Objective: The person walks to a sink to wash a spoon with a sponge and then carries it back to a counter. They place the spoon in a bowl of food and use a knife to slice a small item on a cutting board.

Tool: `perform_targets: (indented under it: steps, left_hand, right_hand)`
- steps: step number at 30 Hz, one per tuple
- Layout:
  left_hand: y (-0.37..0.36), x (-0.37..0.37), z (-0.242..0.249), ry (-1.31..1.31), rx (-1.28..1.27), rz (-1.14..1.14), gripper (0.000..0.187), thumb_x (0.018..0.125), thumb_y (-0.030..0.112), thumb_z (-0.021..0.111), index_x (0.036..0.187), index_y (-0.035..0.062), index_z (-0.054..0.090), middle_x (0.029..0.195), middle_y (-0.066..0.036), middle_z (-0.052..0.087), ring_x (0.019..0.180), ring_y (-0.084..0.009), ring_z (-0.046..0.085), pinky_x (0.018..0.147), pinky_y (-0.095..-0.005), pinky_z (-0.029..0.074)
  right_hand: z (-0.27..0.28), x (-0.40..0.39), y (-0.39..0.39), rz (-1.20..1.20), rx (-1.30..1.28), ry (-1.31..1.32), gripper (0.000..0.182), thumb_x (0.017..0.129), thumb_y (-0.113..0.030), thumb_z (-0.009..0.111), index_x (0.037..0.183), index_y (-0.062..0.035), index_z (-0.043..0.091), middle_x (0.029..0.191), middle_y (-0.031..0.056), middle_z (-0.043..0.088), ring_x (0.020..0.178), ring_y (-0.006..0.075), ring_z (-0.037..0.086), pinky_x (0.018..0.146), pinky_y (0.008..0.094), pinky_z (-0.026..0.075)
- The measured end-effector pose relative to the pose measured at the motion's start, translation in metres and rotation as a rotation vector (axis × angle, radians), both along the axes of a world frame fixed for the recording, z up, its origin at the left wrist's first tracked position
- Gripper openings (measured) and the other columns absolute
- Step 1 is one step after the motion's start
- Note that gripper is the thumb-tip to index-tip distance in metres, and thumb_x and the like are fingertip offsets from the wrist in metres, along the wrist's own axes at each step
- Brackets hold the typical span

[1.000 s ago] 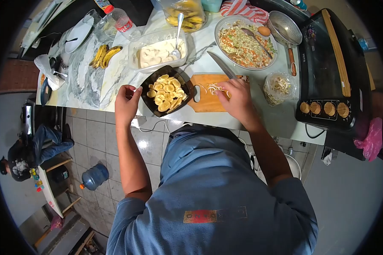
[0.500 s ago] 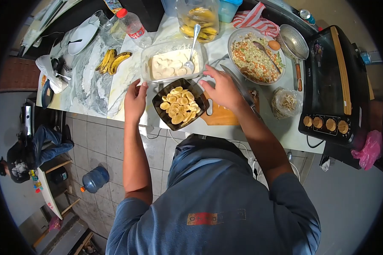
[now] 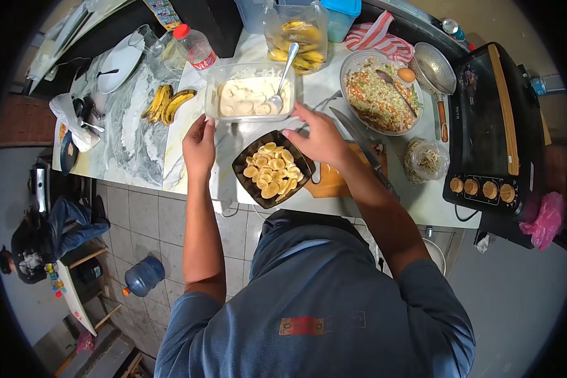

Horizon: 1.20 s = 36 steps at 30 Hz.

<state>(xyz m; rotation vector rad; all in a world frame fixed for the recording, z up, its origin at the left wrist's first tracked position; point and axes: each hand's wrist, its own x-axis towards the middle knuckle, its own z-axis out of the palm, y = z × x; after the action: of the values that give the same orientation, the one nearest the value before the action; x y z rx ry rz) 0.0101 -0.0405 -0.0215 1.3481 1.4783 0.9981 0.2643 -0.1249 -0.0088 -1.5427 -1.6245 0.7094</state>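
Observation:
A clear plastic container (image 3: 210,101) of creamy batter with slices in it stands on the counter, a spoon (image 3: 289,63) leaning in it. My left hand (image 3: 199,150) has its fingers and thumb closed at the container's near left corner. At the near right corner, the fingertips of my right hand (image 3: 322,137) press on the container, the thumb close to the rim of a dark square bowl. That bowl (image 3: 242,165) holds banana slices (image 3: 272,169) and sits between my wrists, near the counter edge. A wooden cutting board (image 3: 332,183) lies partly under my right forearm.
A large knife (image 3: 366,150) lies right of my right hand. Beyond it are a bowl of chopped vegetables (image 3: 378,94), a bag of sprouts (image 3: 426,159) and a toaster oven (image 3: 485,126). Bananas (image 3: 168,104), a bottle (image 3: 195,47) and bagged bananas (image 3: 299,47) stand around the container.
The container has shifted slightly away and to the left, with both hands now at its corners. The bowl of banana slices sits a little farther right. My view has tilted slightly.

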Motion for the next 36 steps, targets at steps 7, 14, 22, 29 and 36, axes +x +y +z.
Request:
perform_targets:
  steps: [7, 14, 22, 29, 36]
  left_hand:
    - [-0.007, 0.001, 0.011, 0.184, 0.088, 0.006, 0.036, 0.091, 0.026, 0.064, 0.107, -0.0052, 0.060, 0.089, -0.009, 0.066, 0.081, -0.0117, 0.060, 0.073, -0.0231, 0.045]
    - [-0.043, -0.016, 0.031, 0.366, -0.519, -0.318, 0.055, 0.091, 0.052, 0.055, 0.085, -0.0024, 0.062, 0.070, -0.008, 0.063, 0.064, -0.0162, 0.061, 0.058, -0.0282, 0.047]
    - [-0.067, -0.009, 0.021, 0.270, -0.558, -0.356, 0.070, 0.091, 0.063, 0.043, 0.081, -0.0020, 0.066, 0.070, -0.010, 0.065, 0.062, -0.0169, 0.060, 0.059, -0.0290, 0.047]
    - [-0.057, -0.015, 0.009, 0.286, -0.348, -0.195, 0.068, 0.091, 0.060, 0.047, 0.101, -0.0049, 0.065, 0.081, -0.011, 0.065, 0.072, -0.0157, 0.059, 0.066, -0.0278, 0.046]
    - [-0.060, 0.004, 0.022, 0.232, -0.091, -0.107, 0.056, 0.093, 0.043, 0.056, 0.117, -0.0078, 0.056, 0.101, -0.016, 0.066, 0.093, -0.0198, 0.060, 0.084, -0.0302, 0.046]
  right_hand:
    - [-0.005, 0.000, 0.002, -0.002, -0.061, 0.031, 0.054, 0.083, -0.025, 0.069, 0.127, -0.0005, 0.052, 0.107, 0.0163, 0.065, 0.092, 0.0266, 0.064, 0.080, 0.0347, 0.051]
    - [0.000, 0.014, -0.030, 0.051, -0.275, -0.064, 0.027, 0.086, -0.027, 0.062, 0.094, -0.0016, 0.066, 0.079, 0.0155, 0.067, 0.073, 0.0317, 0.065, 0.068, 0.0388, 0.050]
    - [0.000, 0.003, -0.048, 0.099, -0.281, -0.011, 0.029, 0.087, -0.027, 0.059, 0.084, 0.0004, 0.065, 0.072, 0.0197, 0.063, 0.068, 0.0372, 0.061, 0.063, 0.0429, 0.046]
    - [0.005, 0.001, -0.042, 0.150, -0.369, -0.053, 0.035, 0.089, -0.032, 0.058, 0.088, 0.0028, 0.062, 0.076, 0.0217, 0.063, 0.071, 0.0375, 0.061, 0.065, 0.0438, 0.045]
    - [0.000, 0.061, -0.063, -0.049, -0.326, 0.132, 0.033, 0.087, -0.024, 0.065, 0.110, 0.0009, 0.062, 0.084, 0.0114, 0.068, 0.071, 0.0196, 0.063, 0.068, 0.0325, 0.051]
